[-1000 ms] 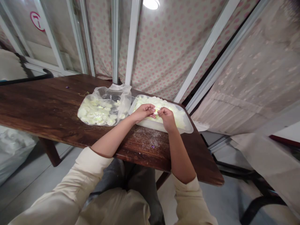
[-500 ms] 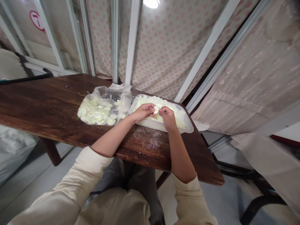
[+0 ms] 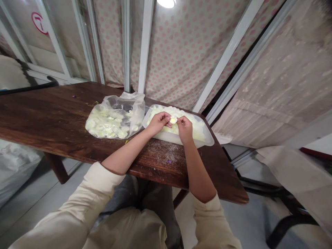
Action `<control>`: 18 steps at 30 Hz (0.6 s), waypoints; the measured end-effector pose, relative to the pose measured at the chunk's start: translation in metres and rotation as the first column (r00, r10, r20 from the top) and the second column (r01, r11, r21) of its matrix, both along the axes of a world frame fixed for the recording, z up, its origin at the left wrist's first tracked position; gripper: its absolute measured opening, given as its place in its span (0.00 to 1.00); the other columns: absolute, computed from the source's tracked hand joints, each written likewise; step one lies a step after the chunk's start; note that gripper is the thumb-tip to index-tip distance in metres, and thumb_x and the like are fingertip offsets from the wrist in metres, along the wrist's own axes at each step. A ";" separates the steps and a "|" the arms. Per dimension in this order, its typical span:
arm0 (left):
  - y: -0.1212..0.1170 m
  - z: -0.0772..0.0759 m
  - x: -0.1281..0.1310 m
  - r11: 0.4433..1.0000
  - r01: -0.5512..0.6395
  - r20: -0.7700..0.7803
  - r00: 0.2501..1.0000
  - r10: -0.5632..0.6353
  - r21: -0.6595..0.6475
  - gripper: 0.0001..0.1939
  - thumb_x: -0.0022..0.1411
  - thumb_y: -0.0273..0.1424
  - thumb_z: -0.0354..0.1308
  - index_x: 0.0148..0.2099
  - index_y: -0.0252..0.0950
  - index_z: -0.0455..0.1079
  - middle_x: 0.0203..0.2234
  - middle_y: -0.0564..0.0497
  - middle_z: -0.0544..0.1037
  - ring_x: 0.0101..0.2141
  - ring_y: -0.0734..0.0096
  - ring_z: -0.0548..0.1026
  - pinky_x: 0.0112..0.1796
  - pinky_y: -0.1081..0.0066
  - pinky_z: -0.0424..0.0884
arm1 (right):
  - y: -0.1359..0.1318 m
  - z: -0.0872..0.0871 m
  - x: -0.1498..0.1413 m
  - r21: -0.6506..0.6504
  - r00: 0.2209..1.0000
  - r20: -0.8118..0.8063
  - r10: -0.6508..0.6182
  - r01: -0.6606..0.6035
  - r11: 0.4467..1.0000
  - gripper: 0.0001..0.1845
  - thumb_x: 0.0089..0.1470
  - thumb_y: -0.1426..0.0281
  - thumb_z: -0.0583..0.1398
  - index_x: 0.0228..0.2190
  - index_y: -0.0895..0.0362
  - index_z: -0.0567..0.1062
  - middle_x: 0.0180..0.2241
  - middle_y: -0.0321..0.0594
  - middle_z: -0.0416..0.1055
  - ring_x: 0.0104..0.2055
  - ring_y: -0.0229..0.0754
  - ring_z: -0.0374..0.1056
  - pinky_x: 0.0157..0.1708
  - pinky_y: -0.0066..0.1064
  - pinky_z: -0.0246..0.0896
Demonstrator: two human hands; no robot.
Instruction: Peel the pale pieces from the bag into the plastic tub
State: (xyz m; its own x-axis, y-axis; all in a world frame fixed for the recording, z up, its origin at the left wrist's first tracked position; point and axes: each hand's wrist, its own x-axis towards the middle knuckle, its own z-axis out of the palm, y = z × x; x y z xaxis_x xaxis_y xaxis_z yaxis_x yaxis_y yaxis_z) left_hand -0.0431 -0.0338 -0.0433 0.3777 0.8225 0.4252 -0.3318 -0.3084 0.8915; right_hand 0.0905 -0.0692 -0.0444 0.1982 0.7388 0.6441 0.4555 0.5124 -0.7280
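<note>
A round ceiling lamp (image 3: 166,2) at the top edge burns out to pure white and lights the scene brightly from above. Soft glare sits on the bench (image 3: 46,117) and the rim of a plastic tub (image 3: 181,140), and dim shadow lies on the floor (image 3: 38,183) below the bench. White bars (image 3: 145,45) beneath the lamp bow strongly toward the picture's edges, and a cloth (image 3: 285,69) right of the lamp looks slightly blurred.

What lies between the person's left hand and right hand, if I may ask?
In the head view, a small pale piece lies between the left hand and the right hand, held at their fingertips above the plastic tray.
</note>
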 end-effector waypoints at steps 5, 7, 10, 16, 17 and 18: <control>-0.001 0.001 -0.003 0.985 0.068 -0.080 0.995 -0.055 0.159 0.14 0.54 0.29 0.54 0.45 0.34 0.61 0.23 0.57 0.68 0.23 0.82 0.70 0.29 0.76 0.70 | -0.002 0.001 0.000 -0.009 0.997 0.065 -0.044 0.044 0.999 0.14 0.50 0.64 0.53 0.19 0.56 0.59 0.19 0.31 0.54 0.25 0.32 0.51 0.28 0.26 0.49; -0.002 0.002 -0.005 0.975 0.092 -0.131 0.989 -0.066 0.200 0.14 0.55 0.29 0.54 0.45 0.35 0.62 0.24 0.56 0.69 0.23 0.82 0.70 0.29 0.77 0.69 | -0.003 0.001 -0.002 -0.008 0.996 0.085 -0.033 0.033 0.999 0.13 0.50 0.64 0.53 0.19 0.56 0.59 0.19 0.30 0.54 0.25 0.32 0.51 0.28 0.26 0.49; -0.003 0.004 -0.004 0.978 0.082 -0.168 0.985 -0.049 0.194 0.11 0.53 0.29 0.55 0.39 0.32 0.63 0.23 0.56 0.68 0.22 0.83 0.70 0.28 0.77 0.68 | -0.004 0.001 -0.003 -0.011 0.997 0.079 -0.019 0.020 1.000 0.14 0.51 0.64 0.52 0.18 0.56 0.58 0.19 0.30 0.53 0.24 0.32 0.50 0.28 0.26 0.48; 0.001 -0.001 0.002 0.998 0.039 -0.035 0.999 -0.038 0.040 0.10 0.52 0.28 0.57 0.33 0.33 0.56 0.20 0.57 0.68 0.24 0.78 0.73 0.30 0.73 0.71 | -0.001 0.000 0.001 -0.002 0.982 -0.061 -0.181 0.182 0.983 0.17 0.51 0.60 0.52 0.17 0.55 0.57 0.18 0.30 0.49 0.23 0.33 0.47 0.26 0.27 0.45; 0.002 -0.002 0.002 0.999 0.031 -0.021 0.999 -0.030 0.027 0.10 0.52 0.28 0.56 0.32 0.33 0.56 0.20 0.57 0.69 0.24 0.78 0.73 0.30 0.73 0.71 | 0.000 -0.001 0.002 -0.020 0.968 -0.093 -0.231 0.231 0.973 0.17 0.51 0.60 0.52 0.17 0.55 0.56 0.18 0.29 0.49 0.23 0.33 0.47 0.26 0.27 0.45; 0.002 -0.002 0.003 1.000 0.026 -0.012 1.000 -0.026 0.017 0.10 0.52 0.28 0.56 0.32 0.34 0.56 0.20 0.57 0.69 0.24 0.78 0.73 0.29 0.73 0.71 | 0.002 -0.003 0.004 -0.049 0.953 -0.116 -0.280 0.276 0.960 0.17 0.50 0.60 0.53 0.17 0.55 0.56 0.18 0.30 0.49 0.23 0.33 0.47 0.27 0.28 0.45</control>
State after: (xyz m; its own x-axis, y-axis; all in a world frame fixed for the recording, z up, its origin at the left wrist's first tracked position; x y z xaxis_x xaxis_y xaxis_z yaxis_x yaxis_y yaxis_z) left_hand -0.0403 -0.0314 -0.0456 0.4041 0.8050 0.4344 -0.3296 -0.3149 0.8901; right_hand 0.0941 -0.0675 -0.0471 0.4736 0.6629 0.5800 0.4848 0.3536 -0.8000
